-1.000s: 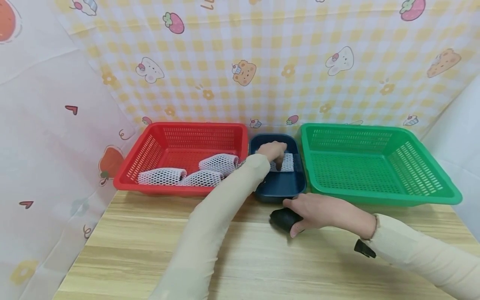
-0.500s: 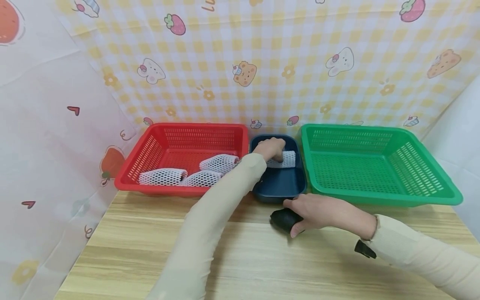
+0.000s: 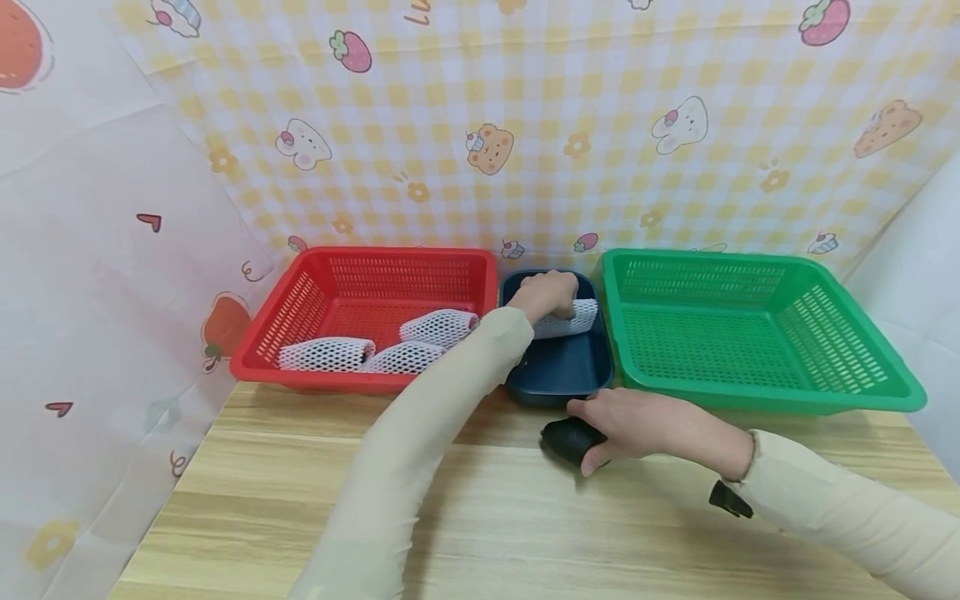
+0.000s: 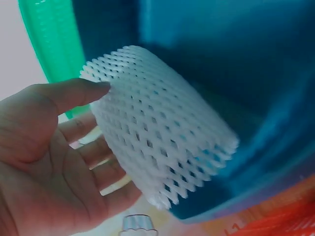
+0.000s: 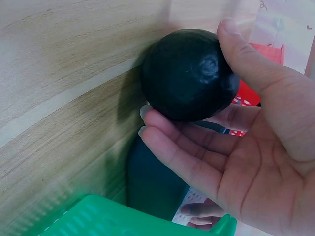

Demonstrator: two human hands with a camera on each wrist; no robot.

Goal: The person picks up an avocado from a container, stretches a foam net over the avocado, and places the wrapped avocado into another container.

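Note:
In the dark blue tray [image 3: 558, 375], my left hand [image 3: 546, 293] pinches a white foam net sleeve [image 4: 157, 123] between thumb and fingers. The sleeve looks like a flattened tube with no fruit visible inside it, and it is tilted, its right end higher. On the table just in front of the tray, my right hand [image 3: 637, 421] holds a dark, almost black avocado [image 5: 189, 73] with thumb and fingers around it. The avocado's narrow end points left. Part of the sleeve is hidden behind the left hand in the head view.
Left of the tray stands a red basket [image 3: 360, 382] with several white foam net sleeves [image 3: 326, 354] along its front. To the right is a green basket [image 3: 750, 398]. Behind them hangs a checked cloth [image 3: 540, 100]. The wooden table [image 3: 525, 533] spreads in front.
My left hand has pinched the foam net sleeve and raised it a little off the tray's bottom, toward the back and right, tilting it. The right hand and avocado stay put.

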